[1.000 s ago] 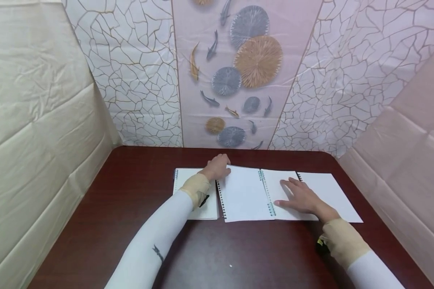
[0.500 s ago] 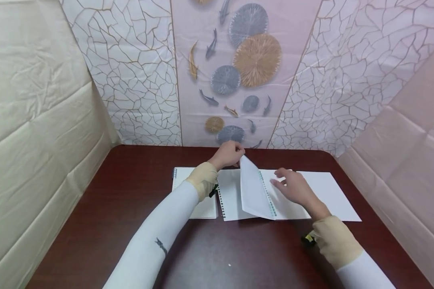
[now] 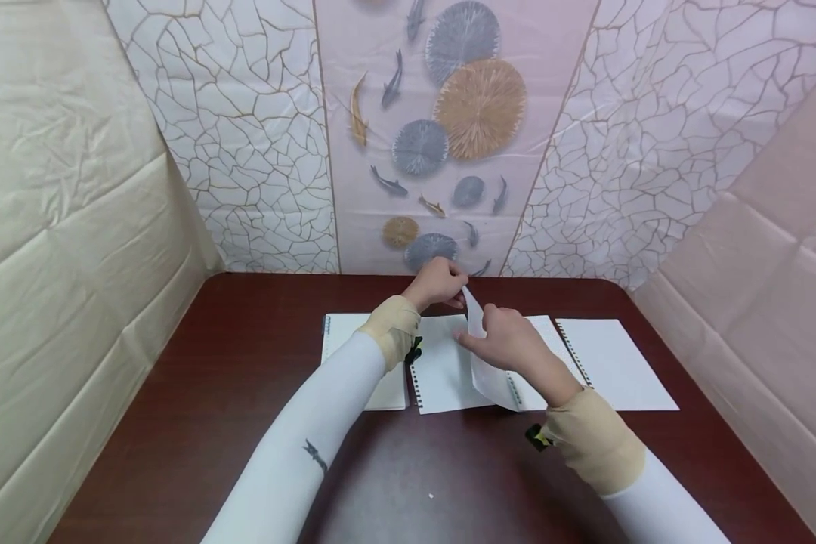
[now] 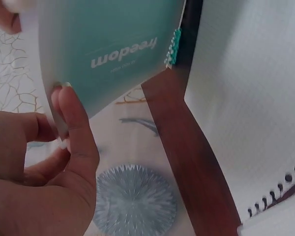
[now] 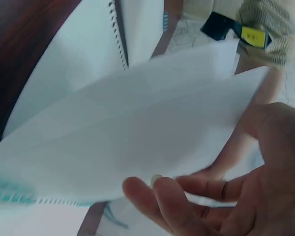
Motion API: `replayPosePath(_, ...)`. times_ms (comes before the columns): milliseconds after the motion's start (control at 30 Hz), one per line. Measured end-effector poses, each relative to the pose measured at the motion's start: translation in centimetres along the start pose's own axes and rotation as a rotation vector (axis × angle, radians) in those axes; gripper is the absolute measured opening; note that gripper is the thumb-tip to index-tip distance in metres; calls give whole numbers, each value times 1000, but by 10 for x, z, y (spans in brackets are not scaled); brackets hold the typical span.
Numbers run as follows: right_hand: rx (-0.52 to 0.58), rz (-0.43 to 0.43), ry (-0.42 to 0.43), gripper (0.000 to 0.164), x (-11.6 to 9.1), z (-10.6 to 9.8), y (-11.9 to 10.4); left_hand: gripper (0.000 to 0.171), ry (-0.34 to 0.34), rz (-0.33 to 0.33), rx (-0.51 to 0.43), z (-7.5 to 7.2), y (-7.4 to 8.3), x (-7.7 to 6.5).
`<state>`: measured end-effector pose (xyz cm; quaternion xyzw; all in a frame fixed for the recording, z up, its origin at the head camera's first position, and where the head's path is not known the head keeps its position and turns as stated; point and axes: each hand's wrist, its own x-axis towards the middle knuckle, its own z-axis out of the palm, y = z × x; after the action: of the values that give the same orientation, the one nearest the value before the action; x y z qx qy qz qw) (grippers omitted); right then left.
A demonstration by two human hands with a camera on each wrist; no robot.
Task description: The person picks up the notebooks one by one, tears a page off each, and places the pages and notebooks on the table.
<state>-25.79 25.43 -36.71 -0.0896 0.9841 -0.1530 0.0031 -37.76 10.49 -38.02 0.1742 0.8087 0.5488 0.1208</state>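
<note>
Two spiral notebooks dominate. The one with green rings [image 4: 173, 48] has its teal cover [image 4: 113, 42], printed "freedom", raised off the table. Its white inner side [image 3: 487, 384] faces the right hand. The left hand [image 3: 438, 283] pinches the far corner of this cover between thumb and fingers. Close to the raised leaf is the right hand [image 3: 513, 344], its fingers loosely bent; in the right wrist view its fingertips [image 5: 137, 194] lie in front of the leaf, and contact is unclear. A black-ringed notebook's page [image 3: 442, 359] lies flat beneath.
Another notebook [image 3: 340, 326] lies at the left, partly behind the left arm. A white page beside black rings [image 3: 615, 363] lies at the right. The dark red table [image 3: 394, 468] ends at a patterned curtain [image 3: 265, 166], with cloth walls on both sides.
The left hand has lifted the green-ringed notebook's cover from lying flat, raising it and swinging it rightward. The right hand has moved left, off the right-hand page, to the raised cover.
</note>
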Motion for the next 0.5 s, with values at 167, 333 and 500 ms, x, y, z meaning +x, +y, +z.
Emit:
replayPosePath(167, 58, 85, -101, 27, 5, -3, -7, 33, -4, -25, -89, 4, -1, -1)
replayPosePath(333, 112, 66, -67, 7, 3, -16, 3, 51, 27, 10, -24, 11, -7, -2)
replayPosePath(500, 67, 44, 15, 9, -1, -35, 24, 53, -29, 99, 361, 23, -12, -12)
